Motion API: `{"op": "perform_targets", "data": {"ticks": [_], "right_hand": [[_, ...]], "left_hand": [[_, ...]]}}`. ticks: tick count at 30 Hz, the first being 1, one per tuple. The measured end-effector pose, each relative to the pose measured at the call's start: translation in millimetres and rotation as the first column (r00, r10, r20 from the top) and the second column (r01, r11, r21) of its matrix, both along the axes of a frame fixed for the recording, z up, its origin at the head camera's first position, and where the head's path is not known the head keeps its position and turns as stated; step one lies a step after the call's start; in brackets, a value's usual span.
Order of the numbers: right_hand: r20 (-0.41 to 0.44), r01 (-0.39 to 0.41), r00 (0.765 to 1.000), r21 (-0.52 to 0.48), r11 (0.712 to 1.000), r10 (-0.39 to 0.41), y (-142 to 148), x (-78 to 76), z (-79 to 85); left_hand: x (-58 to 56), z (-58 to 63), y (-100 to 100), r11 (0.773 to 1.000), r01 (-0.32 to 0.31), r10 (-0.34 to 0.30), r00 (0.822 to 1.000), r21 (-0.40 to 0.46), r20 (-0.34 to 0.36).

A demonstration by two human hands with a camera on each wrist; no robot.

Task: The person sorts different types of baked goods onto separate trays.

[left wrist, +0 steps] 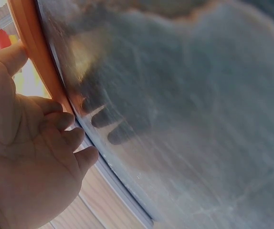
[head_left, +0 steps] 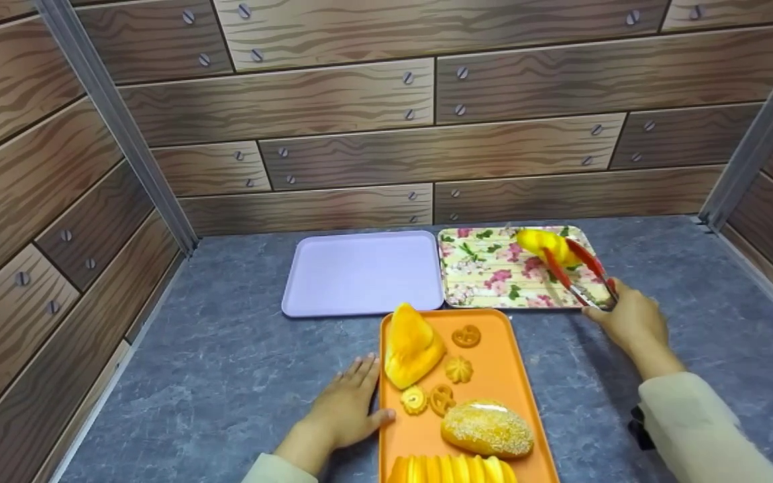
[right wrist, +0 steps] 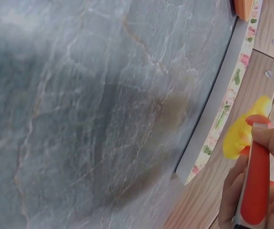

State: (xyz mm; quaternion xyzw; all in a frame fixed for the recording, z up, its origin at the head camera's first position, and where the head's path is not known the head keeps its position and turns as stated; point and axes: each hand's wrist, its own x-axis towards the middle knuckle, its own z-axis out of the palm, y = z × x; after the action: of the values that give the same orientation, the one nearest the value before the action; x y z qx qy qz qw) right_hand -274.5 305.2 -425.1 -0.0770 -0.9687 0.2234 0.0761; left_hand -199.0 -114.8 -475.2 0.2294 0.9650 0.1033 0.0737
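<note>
Grey stone-look tabletop (head_left: 225,376); orange tray (head_left: 494,362), left hand (head_left: 343,409) flat, fingers straight against its left edge. Floral tray (head_left: 487,275): right hand (head_left: 631,322) grips red tongs (head_left: 578,272) pinching yellow pastry (head_left: 539,241) above it.

Grey marbled countertop (head_left: 225,376), lilac tray (head_left: 359,272), floral tray (head_left: 494,275), orange tray (head_left: 500,376)

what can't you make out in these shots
- Sliced bread, head view: cut off by the bottom edge.
- Yellow piece in the tongs: too small to identify; in the right wrist view the right hand partly covers it.
- Orange tray, left wrist view: only its rim shows; contents out of frame.
</note>
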Motion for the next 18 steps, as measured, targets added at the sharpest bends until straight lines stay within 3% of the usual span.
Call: {"op": "perform_targets", "data": {"ticks": [10, 18], "right_hand": [[0.096, 0.083, 0.992, -0.011, 0.996, -0.082, -1.5, -8.6, -1.8], [0.139, 0.1, 0.985, -0.001, 0.995, -0.098, 1.5, -11.9, -5.2]], "left_hand": [[-0.9, -1.0, -0.2, 1.0, -0.007, 0.007, 1.0, 0.007, 0.007], [-2.1, -0.2, -0.1, 1.0, -0.017, 0.016, 0.999, 0.014, 0.03]]}}
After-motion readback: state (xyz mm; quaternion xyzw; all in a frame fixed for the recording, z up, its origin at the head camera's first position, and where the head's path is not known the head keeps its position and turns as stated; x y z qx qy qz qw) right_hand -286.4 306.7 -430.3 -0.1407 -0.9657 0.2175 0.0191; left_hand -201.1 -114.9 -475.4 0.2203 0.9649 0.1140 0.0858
